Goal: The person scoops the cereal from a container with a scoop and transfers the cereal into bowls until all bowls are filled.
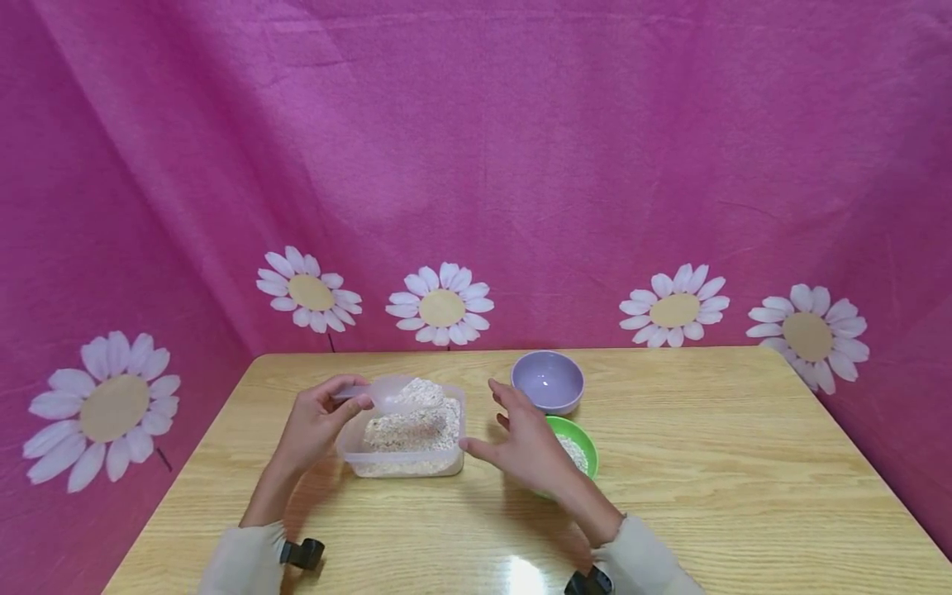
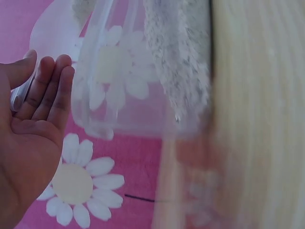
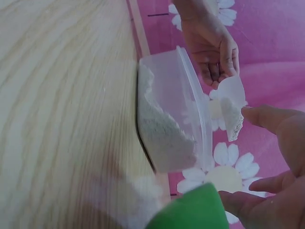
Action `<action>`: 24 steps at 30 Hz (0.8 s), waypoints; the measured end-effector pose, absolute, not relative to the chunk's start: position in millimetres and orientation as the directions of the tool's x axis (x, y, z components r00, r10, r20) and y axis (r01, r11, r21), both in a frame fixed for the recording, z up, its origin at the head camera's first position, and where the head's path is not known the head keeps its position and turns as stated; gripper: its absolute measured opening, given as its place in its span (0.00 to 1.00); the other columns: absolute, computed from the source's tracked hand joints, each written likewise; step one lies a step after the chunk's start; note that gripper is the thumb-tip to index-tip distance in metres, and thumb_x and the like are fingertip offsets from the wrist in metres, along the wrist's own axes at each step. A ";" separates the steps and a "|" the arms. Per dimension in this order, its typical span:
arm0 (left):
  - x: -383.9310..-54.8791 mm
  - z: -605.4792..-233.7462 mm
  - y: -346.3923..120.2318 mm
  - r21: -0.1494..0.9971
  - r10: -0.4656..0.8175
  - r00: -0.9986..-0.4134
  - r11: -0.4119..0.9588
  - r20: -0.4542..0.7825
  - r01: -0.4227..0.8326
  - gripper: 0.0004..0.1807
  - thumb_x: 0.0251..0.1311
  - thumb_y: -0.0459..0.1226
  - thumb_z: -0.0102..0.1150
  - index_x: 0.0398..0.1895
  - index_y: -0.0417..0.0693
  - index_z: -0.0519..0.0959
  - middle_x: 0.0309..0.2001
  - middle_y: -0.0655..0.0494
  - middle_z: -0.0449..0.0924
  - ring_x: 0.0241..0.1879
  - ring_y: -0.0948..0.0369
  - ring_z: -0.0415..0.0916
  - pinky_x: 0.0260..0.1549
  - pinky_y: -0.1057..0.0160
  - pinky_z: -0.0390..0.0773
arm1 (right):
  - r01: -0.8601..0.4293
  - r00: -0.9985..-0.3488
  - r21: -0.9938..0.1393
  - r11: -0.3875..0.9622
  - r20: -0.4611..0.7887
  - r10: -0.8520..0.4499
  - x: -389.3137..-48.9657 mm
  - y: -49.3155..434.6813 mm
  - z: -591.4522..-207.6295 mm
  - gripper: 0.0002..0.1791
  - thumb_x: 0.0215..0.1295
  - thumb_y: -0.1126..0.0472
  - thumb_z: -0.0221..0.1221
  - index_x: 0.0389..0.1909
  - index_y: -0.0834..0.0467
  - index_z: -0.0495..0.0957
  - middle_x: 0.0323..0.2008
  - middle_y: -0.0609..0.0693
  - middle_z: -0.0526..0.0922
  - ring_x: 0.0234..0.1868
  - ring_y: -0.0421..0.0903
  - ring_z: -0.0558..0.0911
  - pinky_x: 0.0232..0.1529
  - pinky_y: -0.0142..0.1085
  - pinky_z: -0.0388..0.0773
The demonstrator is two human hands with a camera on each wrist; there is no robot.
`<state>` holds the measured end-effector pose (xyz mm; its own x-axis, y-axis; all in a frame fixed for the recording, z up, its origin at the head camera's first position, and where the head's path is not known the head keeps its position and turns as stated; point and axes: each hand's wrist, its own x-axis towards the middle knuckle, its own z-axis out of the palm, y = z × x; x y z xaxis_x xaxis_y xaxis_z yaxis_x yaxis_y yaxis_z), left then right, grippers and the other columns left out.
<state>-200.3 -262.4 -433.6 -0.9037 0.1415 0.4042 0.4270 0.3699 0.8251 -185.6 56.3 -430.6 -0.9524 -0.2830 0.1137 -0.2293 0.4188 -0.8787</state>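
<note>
My left hand (image 1: pixel 316 423) pinches the handle of a translucent plastic scoop (image 1: pixel 385 394) between thumb and fingers. Pale flakes like oats (image 1: pixel 421 392) fill the scoop, which is raised over a clear rectangular container (image 1: pixel 345 449). More of the same flakes lie in that container, sloping up to its right side, as the right wrist view also shows. Near the container's right rim is my right hand (image 1: pixel 524 442), fingers spread and holding nothing. Beneath and beside it sits a green bowl (image 1: pixel 587 442) with white flakes inside, partly hidden by the hand.
A purple bowl (image 1: pixel 548 382) stands behind the green one, toward the table's back edge. The wooden table (image 1: pixel 744 463) stretches out to the right. Pink cloth with daisies (image 1: pixel 521 207) hangs behind and at both sides.
</note>
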 end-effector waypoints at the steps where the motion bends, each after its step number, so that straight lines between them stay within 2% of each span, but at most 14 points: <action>1: -202.3 -432.6 -259.7 0.827 0.142 -0.907 0.375 0.396 0.419 0.10 0.71 0.26 0.64 0.52 0.30 0.83 0.39 0.41 0.90 0.38 0.75 0.85 0.43 0.76 0.83 | -0.226 -0.954 -0.875 0.427 0.111 -0.277 -186.0 59.4 -430.6 0.53 0.61 0.54 0.78 0.82 0.64 0.61 0.78 0.63 0.68 0.76 0.64 0.74 0.70 0.51 0.78; 3: -206.6 -430.7 -254.2 0.833 0.150 -0.916 0.380 0.373 0.402 0.11 0.72 0.27 0.64 0.53 0.30 0.83 0.41 0.35 0.89 0.38 0.75 0.85 0.43 0.75 0.83 | -0.226 -0.958 -0.861 0.455 0.112 -0.264 -186.7 65.9 -430.1 0.52 0.62 0.52 0.78 0.81 0.63 0.62 0.77 0.63 0.70 0.73 0.64 0.77 0.69 0.52 0.79; 5: -210.9 -428.6 -248.3 0.836 0.157 -0.922 0.390 0.353 0.386 0.12 0.74 0.29 0.64 0.55 0.31 0.83 0.42 0.33 0.89 0.39 0.74 0.85 0.41 0.74 0.82 | -0.247 -0.958 -0.831 0.498 0.132 -0.254 -187.7 73.1 -429.3 0.51 0.62 0.50 0.78 0.80 0.62 0.65 0.76 0.62 0.72 0.70 0.63 0.80 0.68 0.54 0.80; 12: -225.7 -423.4 -226.5 0.855 0.181 -0.933 0.375 0.312 0.358 0.12 0.75 0.32 0.63 0.56 0.33 0.83 0.44 0.34 0.90 0.38 0.72 0.84 0.34 0.70 0.77 | -0.268 -0.960 -0.762 0.589 0.157 -0.233 -196.2 97.0 -429.0 0.47 0.65 0.48 0.75 0.78 0.64 0.67 0.75 0.63 0.74 0.74 0.62 0.77 0.73 0.58 0.74; 14: -230.2 -422.7 -219.6 0.860 0.186 -0.934 0.368 0.305 0.354 0.13 0.75 0.32 0.64 0.56 0.34 0.84 0.44 0.36 0.89 0.36 0.70 0.82 0.31 0.68 0.74 | -0.253 -0.964 -0.772 0.583 0.148 -0.222 -197.8 103.5 -428.2 0.46 0.66 0.49 0.74 0.78 0.64 0.67 0.76 0.64 0.72 0.73 0.63 0.78 0.72 0.56 0.76; 19: -240.0 -420.4 -200.6 0.863 0.202 -0.929 0.351 0.309 0.363 0.12 0.72 0.32 0.66 0.56 0.37 0.84 0.42 0.39 0.88 0.34 0.66 0.78 0.30 0.68 0.74 | -0.243 -0.967 -0.789 0.565 0.156 -0.199 -201.5 118.9 -427.1 0.45 0.67 0.54 0.74 0.78 0.67 0.67 0.77 0.68 0.70 0.69 0.67 0.81 0.66 0.52 0.82; 24: -248.3 -417.8 -182.6 0.851 0.226 -0.917 0.351 0.329 0.392 0.11 0.71 0.32 0.68 0.53 0.39 0.85 0.40 0.40 0.89 0.34 0.67 0.80 0.30 0.68 0.74 | -0.267 -0.964 -0.764 0.588 0.205 -0.171 -210.1 134.6 -429.2 0.43 0.66 0.56 0.74 0.76 0.70 0.68 0.73 0.69 0.72 0.66 0.70 0.82 0.63 0.55 0.83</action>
<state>-248.3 -182.6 -417.8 -0.9169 0.2260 0.3289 0.3916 0.3505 0.8508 -210.1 134.6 -429.2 -0.9637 -0.1710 0.2052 -0.2669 0.5875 -0.7639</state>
